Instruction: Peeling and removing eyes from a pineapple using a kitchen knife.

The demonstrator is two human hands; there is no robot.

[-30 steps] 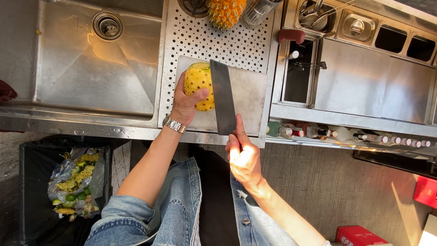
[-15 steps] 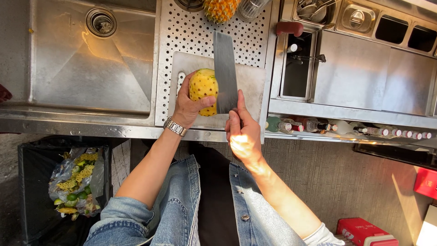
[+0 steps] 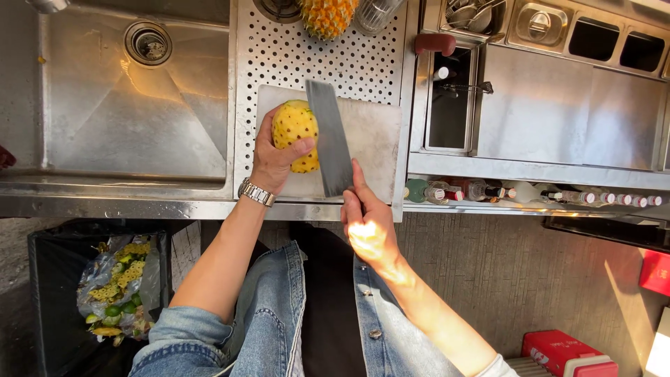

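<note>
The left hand [image 3: 273, 157] wraps its fingers around a peeled yellow pineapple [image 3: 296, 132] standing on the grey cutting board [image 3: 373, 132]. The right hand [image 3: 366, 223] grips a big knife [image 3: 331, 139], its handle probably hidden in the fist. The flat blade rests against the pineapple's right side. Left of the board is a metal sink [image 3: 118, 105]. Behind the board sits an unpeeled pineapple [image 3: 328, 15].

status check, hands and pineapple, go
Left hand gripping peeled pineapple on cutting board. Right hand holding cleaver, blade against fruit's right side. Nothing in the way.
</note>
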